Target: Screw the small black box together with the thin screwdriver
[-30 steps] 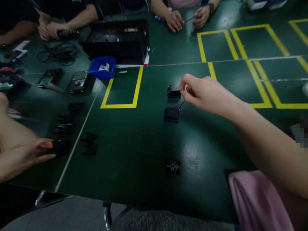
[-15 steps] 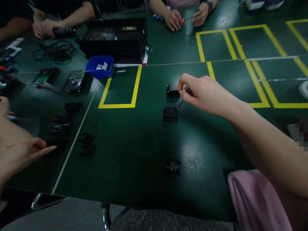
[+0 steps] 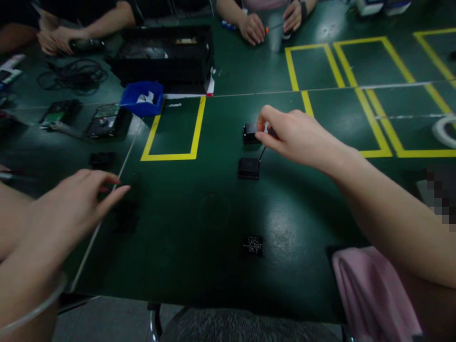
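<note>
My right hand (image 3: 287, 134) pinches the dark handle of a thin screwdriver (image 3: 263, 152). Its shaft slants down to the right edge of a small black rectangular block (image 3: 249, 167) on the table. A second black block (image 3: 250, 133) sits just behind, partly covered by my fingers. Over on the left, my left hand (image 3: 85, 197) is above the table with thumb and fingers apart, nothing visible between them. Beneath and beside its fingertips lie blurred black parts (image 3: 124, 213). Nearer to me, loose small screws rest on a small black pad (image 3: 252, 245).
A blue bin (image 3: 142, 99) stands before a long black crate (image 3: 164, 71). Circuit-board units (image 3: 105, 120) and coiled cable (image 3: 73, 76) lie left. Across the table, a person's hands (image 3: 252, 29) hold an orange-tipped tool; another person's arm intrudes at left. White tape roll (image 3: 443, 132) lies right.
My left hand has moved right and away from me, over the black parts. My right hand keeps the screwdriver at the block. The whole view has shifted slightly.
</note>
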### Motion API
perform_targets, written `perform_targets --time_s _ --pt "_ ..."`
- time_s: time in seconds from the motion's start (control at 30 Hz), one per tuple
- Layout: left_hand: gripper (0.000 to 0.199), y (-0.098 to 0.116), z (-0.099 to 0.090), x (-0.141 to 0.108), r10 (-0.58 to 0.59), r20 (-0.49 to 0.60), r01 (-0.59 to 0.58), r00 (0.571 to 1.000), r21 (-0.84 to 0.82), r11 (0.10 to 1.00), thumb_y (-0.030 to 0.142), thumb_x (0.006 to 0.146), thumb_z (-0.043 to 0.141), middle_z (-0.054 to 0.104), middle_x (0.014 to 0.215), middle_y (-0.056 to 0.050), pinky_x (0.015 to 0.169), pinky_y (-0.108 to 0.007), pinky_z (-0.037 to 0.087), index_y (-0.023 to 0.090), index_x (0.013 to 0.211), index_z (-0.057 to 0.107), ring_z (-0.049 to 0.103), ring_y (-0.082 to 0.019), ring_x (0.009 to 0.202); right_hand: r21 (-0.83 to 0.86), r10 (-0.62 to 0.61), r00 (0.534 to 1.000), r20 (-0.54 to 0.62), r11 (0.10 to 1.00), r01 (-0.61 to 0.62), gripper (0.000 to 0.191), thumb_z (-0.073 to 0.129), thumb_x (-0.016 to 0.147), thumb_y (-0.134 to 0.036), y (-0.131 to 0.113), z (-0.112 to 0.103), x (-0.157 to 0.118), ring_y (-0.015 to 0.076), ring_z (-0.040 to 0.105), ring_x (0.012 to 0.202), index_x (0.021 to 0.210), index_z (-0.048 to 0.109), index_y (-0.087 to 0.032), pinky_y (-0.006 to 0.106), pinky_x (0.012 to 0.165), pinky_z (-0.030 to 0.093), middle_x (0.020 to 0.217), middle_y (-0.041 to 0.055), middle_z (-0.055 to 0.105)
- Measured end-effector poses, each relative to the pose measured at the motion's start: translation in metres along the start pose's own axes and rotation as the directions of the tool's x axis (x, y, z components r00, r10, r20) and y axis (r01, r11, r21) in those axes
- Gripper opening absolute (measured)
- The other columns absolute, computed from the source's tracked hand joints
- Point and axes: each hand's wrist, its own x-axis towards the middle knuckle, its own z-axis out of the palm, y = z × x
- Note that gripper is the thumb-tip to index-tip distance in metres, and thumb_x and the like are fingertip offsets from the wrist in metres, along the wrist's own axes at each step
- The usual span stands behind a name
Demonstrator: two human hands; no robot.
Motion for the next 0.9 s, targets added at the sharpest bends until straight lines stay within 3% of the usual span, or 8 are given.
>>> perform_targets --time_s 0.07,0.13,0.2,0.3,0.43,0.63,0.77,0.9 --pt "0.026 0.047 0.022 0.011 0.261 -0.002 -0.261 0.965 0.035 0.965 0.049 0.106 0.052 0.065 0.113 -0.003 0.084 -0.040 0.050 0.025 0.110 0.061 0.063 -0.024 0.102 -0.007 0.021 1.000 0.004 1.000 -0.021 0.030 0.049 0.102 -0.037 -0.001 0.001 0.001 0.0278 0.066 0.083 0.121 0.064 -0.018 0.037 0.074 0.045 0.092 0.0109 0.073" --pt "0.020 0.097 0.045 0.022 0.487 -0.050 -0.489 0.872 -0.040 0.871 0.038 0.106 0.055 0.067 0.123 -0.006 0.095 -0.043 0.054 0.025 0.120 0.059 0.065 -0.026 0.114 -0.008 0.040 0.999 0.002 0.999 -0.040 0.031 0.049 0.103 -0.038 -0.002 0.001 0.001 0.0281 0.067 0.083 0.121 0.064 -0.018 0.036 0.073 0.045 0.093 0.0114 0.073" --pt "0.024 0.137 0.067 0.035 0.574 -0.099 -0.582 0.813 -0.107 0.806 0.030 0.102 0.061 0.066 0.136 -0.009 0.103 -0.044 0.053 0.024 0.125 0.057 0.064 -0.028 0.123 -0.005 0.047 0.999 -0.008 0.999 -0.047 0.030 0.049 0.103 -0.037 -0.003 0.002 0.001 0.0279 0.067 0.083 0.121 0.063 -0.018 0.036 0.073 0.045 0.093 0.0110 0.074" --pt "0.050 0.171 0.094 0.062 0.605 -0.057 -0.599 0.794 -0.241 0.764 0.036 0.095 0.074 0.056 0.152 -0.015 0.116 -0.051 0.048 0.020 0.135 0.050 0.055 -0.034 0.141 0.002 0.041 0.999 -0.008 0.999 -0.041 0.026 0.050 0.102 -0.034 -0.004 0.001 0.001 0.0271 0.067 0.083 0.120 0.063 -0.020 0.035 0.073 0.045 0.092 0.0098 0.074" --pt "0.073 0.185 0.115 0.091 0.602 -0.015 -0.567 0.799 -0.356 0.743 0.040 0.090 0.081 0.057 0.150 -0.019 0.117 -0.050 0.046 0.014 0.147 0.044 0.055 -0.034 0.139 0.006 0.037 0.999 0.021 0.999 -0.037 0.024 0.051 0.101 -0.031 -0.007 -0.002 0.001 0.0264 0.067 0.082 0.120 0.062 -0.020 0.035 0.073 0.045 0.093 0.0095 0.074" --pt "0.041 0.191 0.126 0.101 0.591 0.017 -0.536 0.807 -0.399 0.744 0.027 0.097 0.067 0.066 0.135 -0.012 0.109 -0.048 0.050 0.018 0.136 0.057 0.061 -0.030 0.123 -0.039 0.039 0.998 0.040 0.999 -0.038 0.024 0.054 0.099 -0.027 -0.014 -0.003 0.001 0.0274 0.068 0.084 0.119 0.063 -0.019 0.035 0.073 0.045 0.094 0.0100 0.074" --pt "0.040 0.192 0.128 0.099 0.577 -0.010 -0.529 0.816 -0.415 0.740 0.025 0.097 0.068 0.067 0.132 -0.011 0.108 -0.047 0.050 0.017 0.135 0.059 0.061 -0.029 0.122 -0.061 0.069 0.997 -0.021 0.996 -0.070 0.028 0.046 0.105 -0.037 -0.016 0.000 -0.004 0.0282 0.069 0.083 0.113 0.065 -0.018 0.035 0.071 0.046 0.087 0.0117 0.073" --pt "0.041 0.192 0.130 0.097 0.572 -0.010 -0.524 0.820 -0.413 0.745 0.024 0.097 0.068 0.067 0.132 -0.012 0.106 -0.046 0.050 0.016 0.136 0.058 0.061 -0.029 0.119 -0.053 0.083 0.996 -0.044 0.995 -0.085 0.026 0.043 0.105 -0.029 -0.016 0.002 -0.012 0.0265 0.069 0.081 0.118 0.063 -0.018 0.034 0.070 0.045 0.087 0.0108 0.074"
